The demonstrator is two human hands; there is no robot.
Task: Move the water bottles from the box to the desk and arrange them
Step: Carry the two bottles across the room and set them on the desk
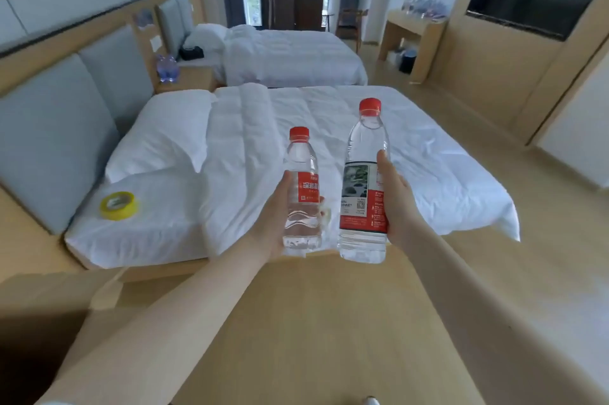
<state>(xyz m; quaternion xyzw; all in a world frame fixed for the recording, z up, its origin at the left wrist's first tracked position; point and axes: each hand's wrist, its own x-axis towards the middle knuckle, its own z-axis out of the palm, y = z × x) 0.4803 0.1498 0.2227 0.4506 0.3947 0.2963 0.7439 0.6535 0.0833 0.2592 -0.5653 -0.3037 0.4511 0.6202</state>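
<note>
Head cam: left hand (272,223) has its fingers (322,199) curled round the small bottle (301,193), and right hand (395,203) grips the big bottle (364,193). Both are upright, midair in front of the bed (428,154). I'd keep them level walking to the far surface (395,30).

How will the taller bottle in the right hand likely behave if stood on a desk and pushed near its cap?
The taller bottle looks full almost to the neck, so probably heavy for its size. Being tall and narrow, it may tip when pushed near the red cap. Its round body would likely roll once down.
</note>
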